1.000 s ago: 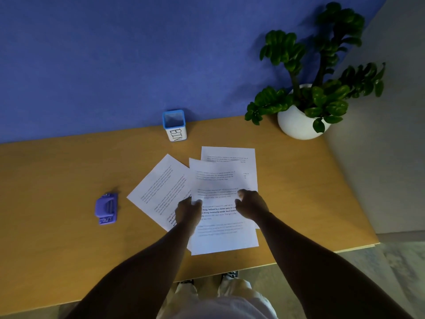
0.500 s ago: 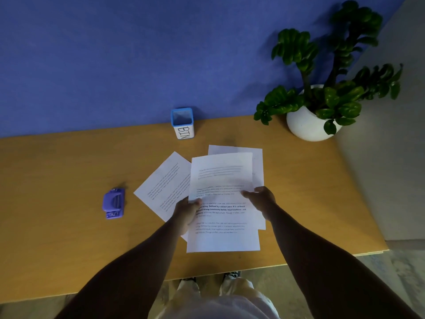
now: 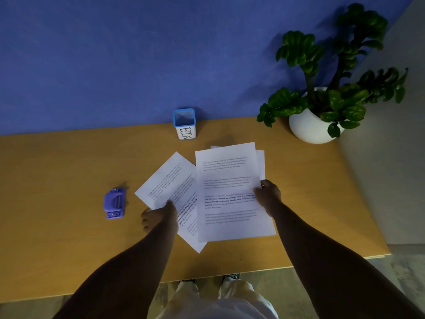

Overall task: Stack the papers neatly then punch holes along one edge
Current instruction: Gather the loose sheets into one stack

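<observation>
A: Three printed sheets lie on the wooden desk (image 3: 57, 226) in the head view. Which is uppermost?

B: The top sheet (image 3: 230, 192), set nearly square to the desk edge. It covers almost all of the rear sheet (image 3: 261, 162), which shows only as a strip along the right side and a sliver at the far edge.

A: And the third?

B: The angled sheet (image 3: 167, 180) lies to the left, turned diagonally, its right part tucked under the top sheet.

A: State of the hands?

B: The right hand (image 3: 268, 195) pinches the right edge of the top sheet, thumb on the printed face, the other fingers curled at or under the margin. The left hand (image 3: 158, 217) rests at the near left edge of the angled sheet; thumb on the paper, fingers curled together at the edge. Whether they reach beneath it cannot be told.

A: Remaining items?

B: The purple hole punch (image 3: 114, 203) sits on the desk, well apart to the left of the papers. A blue-rimmed cup marked "BIN" (image 3: 185, 124) stands behind the sheets against the blue wall (image 3: 115, 54). A potted plant (image 3: 322, 100) occupies the far right corner.
</observation>
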Action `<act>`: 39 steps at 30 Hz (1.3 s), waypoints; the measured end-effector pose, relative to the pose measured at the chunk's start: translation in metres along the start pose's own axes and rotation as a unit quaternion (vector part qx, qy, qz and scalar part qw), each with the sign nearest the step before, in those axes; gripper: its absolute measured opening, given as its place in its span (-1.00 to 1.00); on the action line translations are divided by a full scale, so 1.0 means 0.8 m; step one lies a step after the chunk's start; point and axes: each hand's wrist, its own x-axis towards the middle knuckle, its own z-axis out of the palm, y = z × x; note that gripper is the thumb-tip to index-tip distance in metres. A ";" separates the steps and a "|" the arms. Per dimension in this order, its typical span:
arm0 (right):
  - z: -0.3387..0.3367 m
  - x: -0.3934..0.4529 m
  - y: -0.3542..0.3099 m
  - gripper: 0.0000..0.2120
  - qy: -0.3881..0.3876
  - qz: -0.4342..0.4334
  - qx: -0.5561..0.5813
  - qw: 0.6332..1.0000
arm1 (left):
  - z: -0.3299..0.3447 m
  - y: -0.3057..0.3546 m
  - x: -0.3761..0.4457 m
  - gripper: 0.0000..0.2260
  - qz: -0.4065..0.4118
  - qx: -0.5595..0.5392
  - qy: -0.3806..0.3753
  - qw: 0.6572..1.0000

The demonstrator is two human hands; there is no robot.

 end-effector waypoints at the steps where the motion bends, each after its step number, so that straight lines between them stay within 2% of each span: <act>1: -0.002 0.002 0.001 -0.79 0.001 0.004 -0.012 1.000 | -0.003 0.000 -0.001 -0.13 -0.017 0.042 0.005 0.999; 4: -0.006 0.006 0.006 -0.80 0.006 0.018 -0.029 0.999 | -0.002 -0.002 -0.008 0.02 -0.029 0.117 -0.020 0.993; 8: -0.008 0.006 0.010 -0.77 0.004 0.024 -0.043 0.999 | 0.010 0.006 -0.015 0.09 -0.043 0.099 -0.045 0.993; 12: -0.009 0.006 0.015 -0.72 0.004 0.029 -0.045 0.999 | 0.020 0.011 -0.017 0.17 -0.064 0.135 -0.041 0.988; 14: -0.010 0.005 0.017 -0.71 0.001 0.031 -0.043 0.999 | 0.023 0.007 -0.013 0.16 -0.044 0.152 -0.026 0.987; 18: -0.008 0.003 0.014 -0.74 -0.005 0.029 -0.037 0.999 | 0.024 0.003 -0.002 -0.12 0.053 0.189 0.012 0.980; 22: -0.002 0.002 0.005 -0.76 -0.010 0.016 -0.021 1.000 | 0.024 0.003 0.009 -0.30 0.029 -0.003 -0.053 0.998; 25: 0.003 0.003 -0.002 -0.81 -0.024 0.010 0.004 1.000 | 0.015 -0.005 0.013 -0.67 0.075 -0.040 -0.077 0.993; 29: 0.010 0.002 -0.012 -0.85 -0.031 0.010 0.036 0.999 | 0.001 -0.013 0.024 -0.65 0.132 -0.048 -0.044 0.989; 34: 0.027 -0.001 -0.030 -0.89 -0.079 0.015 0.074 0.994 | -0.020 -0.017 0.043 -0.82 0.218 -0.059 -0.085 0.970; 39: 0.052 -0.014 -0.058 -0.94 -0.134 -0.007 0.071 0.988 | -0.035 -0.011 0.056 -0.88 0.211 -0.097 -0.129 0.964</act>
